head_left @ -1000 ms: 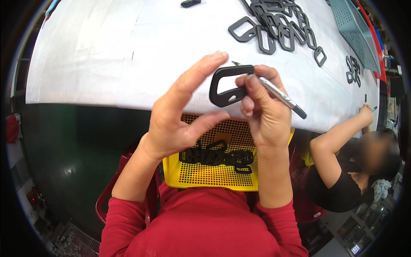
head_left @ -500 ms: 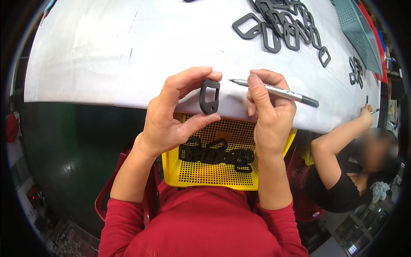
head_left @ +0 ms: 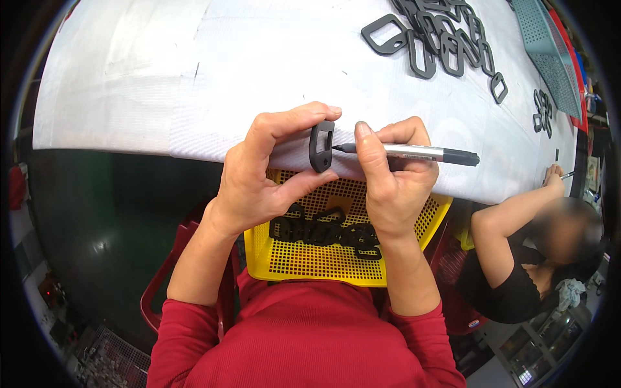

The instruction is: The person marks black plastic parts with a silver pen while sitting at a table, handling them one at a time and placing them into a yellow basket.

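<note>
Head view: left hand [head_left: 259,181] pinches loop [head_left: 321,146] edge-on, presenting its rim; right hand [head_left: 394,184] grips marker [head_left: 414,154], tip touching.

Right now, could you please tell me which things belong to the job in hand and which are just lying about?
In hand: small black plastic loop in left hand; grey marker pen in right hand; yellow mesh basket.
Lying about: black frames on white table; teal basket.

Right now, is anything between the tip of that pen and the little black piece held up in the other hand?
Nothing visible: the pen tip points straight at the black piece, pinched in the left hand.
</note>
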Action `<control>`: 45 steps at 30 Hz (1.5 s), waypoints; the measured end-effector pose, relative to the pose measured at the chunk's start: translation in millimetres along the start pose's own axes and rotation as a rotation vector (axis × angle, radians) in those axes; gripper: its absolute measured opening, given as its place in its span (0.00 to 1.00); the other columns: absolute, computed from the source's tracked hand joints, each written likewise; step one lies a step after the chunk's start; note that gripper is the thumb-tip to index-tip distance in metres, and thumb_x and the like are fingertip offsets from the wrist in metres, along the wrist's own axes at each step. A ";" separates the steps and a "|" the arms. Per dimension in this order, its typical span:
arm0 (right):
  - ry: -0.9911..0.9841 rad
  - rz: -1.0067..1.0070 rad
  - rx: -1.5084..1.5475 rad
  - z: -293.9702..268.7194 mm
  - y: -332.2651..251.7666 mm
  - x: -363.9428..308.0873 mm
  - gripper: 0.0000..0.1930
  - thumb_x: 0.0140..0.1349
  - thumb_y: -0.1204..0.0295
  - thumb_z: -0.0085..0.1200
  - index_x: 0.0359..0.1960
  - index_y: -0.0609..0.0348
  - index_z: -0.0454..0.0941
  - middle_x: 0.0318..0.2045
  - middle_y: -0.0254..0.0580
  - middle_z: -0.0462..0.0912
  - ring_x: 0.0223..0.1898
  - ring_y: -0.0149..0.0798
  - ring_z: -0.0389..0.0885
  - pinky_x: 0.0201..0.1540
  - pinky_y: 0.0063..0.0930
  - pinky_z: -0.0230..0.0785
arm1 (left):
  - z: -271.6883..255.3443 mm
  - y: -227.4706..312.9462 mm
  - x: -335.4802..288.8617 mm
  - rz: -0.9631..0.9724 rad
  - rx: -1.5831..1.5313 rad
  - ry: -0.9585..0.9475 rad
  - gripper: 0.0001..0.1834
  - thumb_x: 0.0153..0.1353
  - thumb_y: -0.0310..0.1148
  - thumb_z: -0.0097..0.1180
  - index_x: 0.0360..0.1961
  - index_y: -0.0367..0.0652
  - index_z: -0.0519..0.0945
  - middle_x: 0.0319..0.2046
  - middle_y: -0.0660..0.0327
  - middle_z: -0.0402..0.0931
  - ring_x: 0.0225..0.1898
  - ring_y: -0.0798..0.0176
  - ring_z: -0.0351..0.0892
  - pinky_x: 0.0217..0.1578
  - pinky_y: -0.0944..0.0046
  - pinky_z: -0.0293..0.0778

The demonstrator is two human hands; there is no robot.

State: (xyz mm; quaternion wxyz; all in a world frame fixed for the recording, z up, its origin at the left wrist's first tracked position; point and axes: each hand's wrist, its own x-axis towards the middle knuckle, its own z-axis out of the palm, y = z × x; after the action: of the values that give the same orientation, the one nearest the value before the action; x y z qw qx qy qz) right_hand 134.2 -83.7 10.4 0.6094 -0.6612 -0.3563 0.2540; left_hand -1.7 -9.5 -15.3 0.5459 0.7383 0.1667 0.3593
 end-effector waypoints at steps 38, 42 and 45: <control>0.002 -0.469 -0.402 -32.1 10.3 63.7 0.08 0.59 0.78 0.48 0.41 0.63 0.73 0.34 0.41 0.80 0.37 0.32 0.79 0.40 0.20 0.66 | -21.7 9.1 8.5 -0.004 -0.064 -0.247 0.24 0.41 0.39 0.66 0.38 0.38 0.77 0.37 0.55 0.78 0.50 0.51 0.72 0.60 0.44 0.47; -0.163 -0.771 -0.739 -39.3 16.0 105.2 0.16 0.49 0.86 0.46 0.38 0.54 0.77 0.34 0.37 0.81 0.46 0.44 0.75 0.46 0.32 0.67 | -20.9 10.4 6.1 -0.028 -0.080 -0.238 0.17 0.46 0.40 0.59 0.35 0.40 0.79 0.36 0.56 0.79 0.48 0.52 0.74 0.59 0.45 0.50; -0.274 -0.838 -0.875 -40.4 13.0 118.7 0.17 0.48 0.84 0.46 0.37 0.51 0.77 0.33 0.35 0.81 0.49 0.42 0.73 0.51 0.34 0.63 | -18.3 10.2 4.5 -0.046 -0.081 -0.198 0.15 0.48 0.37 0.57 0.35 0.38 0.79 0.36 0.55 0.79 0.47 0.52 0.75 0.59 0.45 0.51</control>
State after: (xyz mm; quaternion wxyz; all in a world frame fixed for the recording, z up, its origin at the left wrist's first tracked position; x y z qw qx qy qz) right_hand 240.6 -16.3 14.4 0.2784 -0.6151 -0.7317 -0.0941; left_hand -13.1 2.4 -1.6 0.5973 0.7435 0.1140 0.2784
